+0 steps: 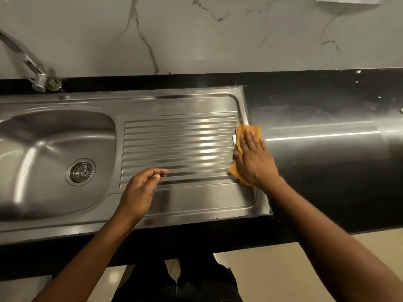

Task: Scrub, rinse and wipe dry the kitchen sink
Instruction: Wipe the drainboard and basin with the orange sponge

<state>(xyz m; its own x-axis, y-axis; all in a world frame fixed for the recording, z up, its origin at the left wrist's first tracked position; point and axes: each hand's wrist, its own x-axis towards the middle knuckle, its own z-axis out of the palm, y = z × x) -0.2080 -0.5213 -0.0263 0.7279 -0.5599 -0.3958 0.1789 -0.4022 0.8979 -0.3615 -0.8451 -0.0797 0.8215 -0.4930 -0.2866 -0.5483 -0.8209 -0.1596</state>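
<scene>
- Over at the right end of the drainboard (178,144), the right hand (254,159) lies flat on an orange cloth (248,130). The fingers are straight and close together, palm down, so it's pressing the cloth, not pinching it.
- That cloth sits right across the seam where the steel meets the black table (327,171). Bits of it stick out past the fingertips and by the heel of the hand.
- Left hand (141,188) hovers over the front ribs of the drainboard with its fingers loosely curled and the thumb tip against the index finger. Nothing is in it, and I can't tell if it touches the steel.
- So neither of the hands is gripping anything.
- The sink (43,131) is stainless and set into the table, with the basin on the left and a round drain strainer (82,171) at its bottom.
- Tap (32,68) stands at the back left, a bit blurred, with its spout running out of view.
- The steel is shiny with streaky reflections; wet or dry, can't say.
- Behind it all there's a white marble-look wall (196,29) with grey veins.
- Below the table edge you get pale floor (272,269) and the person's dark trousers (196,286).
</scene>
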